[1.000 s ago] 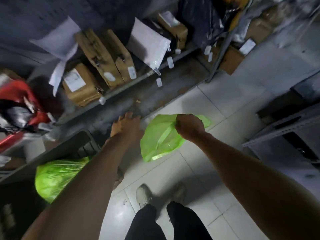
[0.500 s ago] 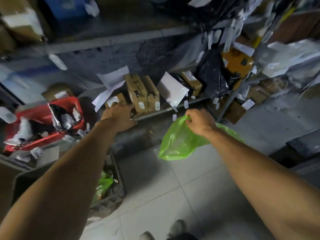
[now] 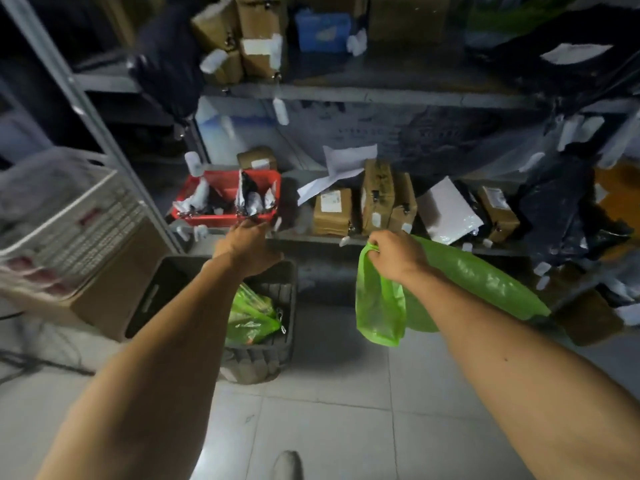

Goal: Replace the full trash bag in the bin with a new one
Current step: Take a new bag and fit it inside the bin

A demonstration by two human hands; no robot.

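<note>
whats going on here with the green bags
A person is changing a bin liner. Their right hand grips an empty green bag by its edge, held up over the tiled floor. The left hand reaches out above the dark bin, holding nothing visible. The full green bag sits inside the bin.

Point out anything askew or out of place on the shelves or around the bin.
On the lower shelf, white paper sheets sag loosely over the cardboard parcels, and a white mailer leans tilted. The red crate holds crumpled wrappers. The dark bin still holds its filled green bag. Nothing looks spilled on the floor.
</note>
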